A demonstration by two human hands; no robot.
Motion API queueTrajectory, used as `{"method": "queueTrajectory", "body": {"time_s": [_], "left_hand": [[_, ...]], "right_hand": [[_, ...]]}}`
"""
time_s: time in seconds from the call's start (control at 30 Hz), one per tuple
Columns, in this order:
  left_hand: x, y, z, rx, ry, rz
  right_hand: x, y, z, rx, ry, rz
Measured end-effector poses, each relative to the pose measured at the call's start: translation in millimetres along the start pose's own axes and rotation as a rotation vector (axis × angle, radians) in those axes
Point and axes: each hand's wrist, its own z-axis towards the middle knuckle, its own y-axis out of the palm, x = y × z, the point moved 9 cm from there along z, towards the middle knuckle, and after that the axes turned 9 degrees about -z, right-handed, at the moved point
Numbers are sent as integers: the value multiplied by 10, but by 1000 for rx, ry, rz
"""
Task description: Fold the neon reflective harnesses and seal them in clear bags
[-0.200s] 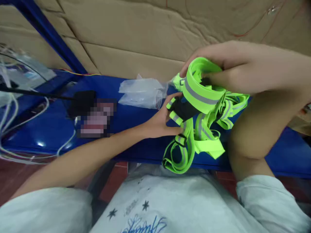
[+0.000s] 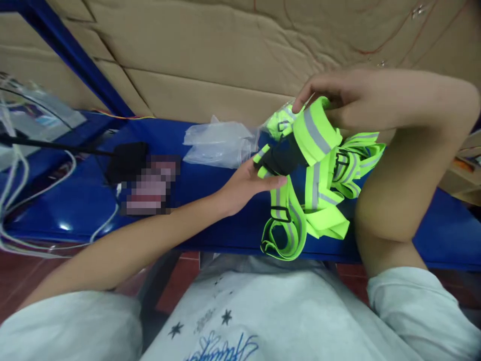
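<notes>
A neon-yellow reflective harness [image 2: 316, 133] with grey stripes, black buckles and a black patch is between my hands above the blue table. My left hand [image 2: 250, 185] grips its black part, thumb in front and fingers behind. From the upper right my right hand [image 2: 341, 103] bends over a folded band of the same harness and holds it. Loose straps with a buckle hang and curl below, near the table's front edge. More bundled neon straps [image 2: 361, 163] lie under my right forearm. Behind my hands sits a clear bag [image 2: 280, 120] with neon strap inside.
Clear plastic bags [image 2: 220, 143] lie left of the harness on the blue table [image 2: 203, 200]. Further left are a black block [image 2: 126, 160], a blurred-out item [image 2: 150, 188] and white cables [image 2: 22, 200]. Cardboard [image 2: 195, 50] stands along the back.
The wide loop under my right hand has flattened and tilted, and that hand has shifted slightly right. The bag behind shows more. My left hand has moved slightly left and keeps its grip.
</notes>
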Motion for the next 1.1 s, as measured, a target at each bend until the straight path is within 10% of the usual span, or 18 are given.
{"method": "queueTrajectory", "body": {"time_s": [0.2,0.43,1.1], "left_hand": [[-12,-195,82,152,-60,-32],[167,-48,63,52,9,-133],[214,11,-30,6,-54,-108]], "right_hand": [[-7,-40,-51,22,5,-49],[-636,-101,-184,71,-187,-125],[-964,-74,-285,213,-234,-188]]}}
